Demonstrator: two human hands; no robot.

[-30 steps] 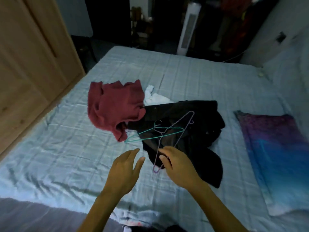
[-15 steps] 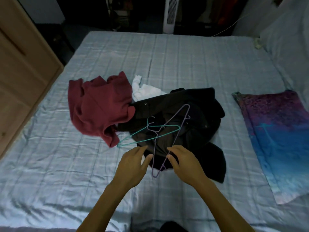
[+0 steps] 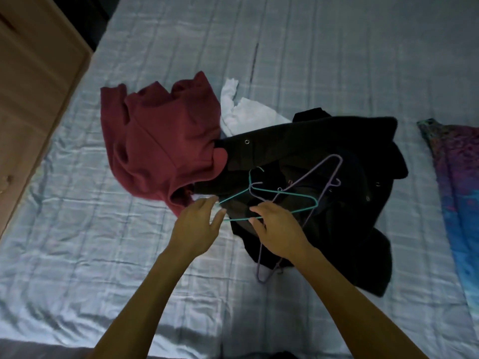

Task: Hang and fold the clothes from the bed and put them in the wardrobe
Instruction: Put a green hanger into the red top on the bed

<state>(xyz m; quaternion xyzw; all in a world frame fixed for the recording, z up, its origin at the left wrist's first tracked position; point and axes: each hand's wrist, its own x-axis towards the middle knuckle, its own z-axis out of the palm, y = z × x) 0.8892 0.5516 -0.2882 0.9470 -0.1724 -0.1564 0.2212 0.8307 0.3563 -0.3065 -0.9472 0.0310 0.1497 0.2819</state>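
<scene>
A pile of clothes lies on the bed (image 3: 311,60): a dark red garment (image 3: 160,146) on the left, a white garment (image 3: 246,115) behind it, and a black jacket (image 3: 324,141) with snap buttons on the right. On the jacket rest a green wire hanger (image 3: 293,196) and a purple wire hanger (image 3: 318,172), crossing each other. My right hand (image 3: 280,229) pinches the green hanger's lower bar between thumb and fingers. With fingers spread, my left hand (image 3: 197,224) touches that hanger's left corner. The purple hanger's lower end pokes out below my right wrist.
A wooden wardrobe (image 3: 33,86) stands along the bed's left side. A purple and blue patterned cloth (image 3: 461,190) lies flat at the bed's right edge. The pale checked sheet is wrinkled around the pile.
Both hands have moved forward from the purple hanger's lower end up to the green hanger. The view has tilted down and closer to the pile.
</scene>
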